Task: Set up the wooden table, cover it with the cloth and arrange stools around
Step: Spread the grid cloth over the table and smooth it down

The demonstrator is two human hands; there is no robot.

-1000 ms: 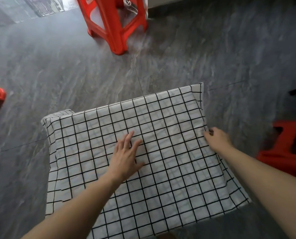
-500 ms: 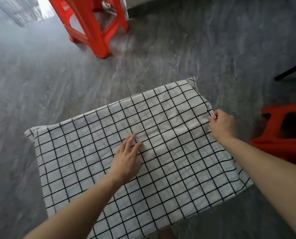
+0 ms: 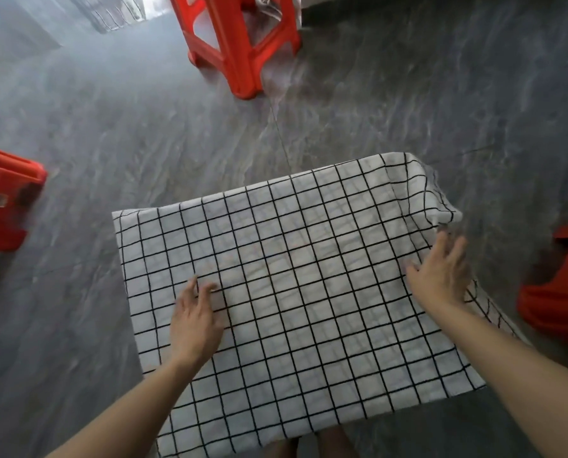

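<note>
Cloth (image 3: 295, 279) lies spread over the worktop, which is hidden under it entirely; checked pattern flat across the top, edges hanging off at near and right sides.

Change from a second ago: right hand (image 3: 441, 276) then pinched the right edge of the cloth. Now that grip is let go, fingers spread, palm flat near the right edge, nothing held. Frame is motion-blurred there, so contact with the cloth is likely but not certain.

Left hand (image 3: 195, 317) has slid from mid-cloth toward the near-left part. Palm down on the cloth, fingers loose and open, grip on nothing.

Far right corner (image 3: 421, 190) is bunched, with a fold; the earlier frames showed it flatter.

Stools: one red stool (image 3: 243, 44) upright on the floor beyond the worktop, another (image 3: 4, 196) at left, a third (image 3: 557, 289) at right. All stand well apart from the worktop.

Judgement: covering is nearly done; tugging has given way to smoothing. Left to do: flatten that far right corner, then bring the stools in.
</note>
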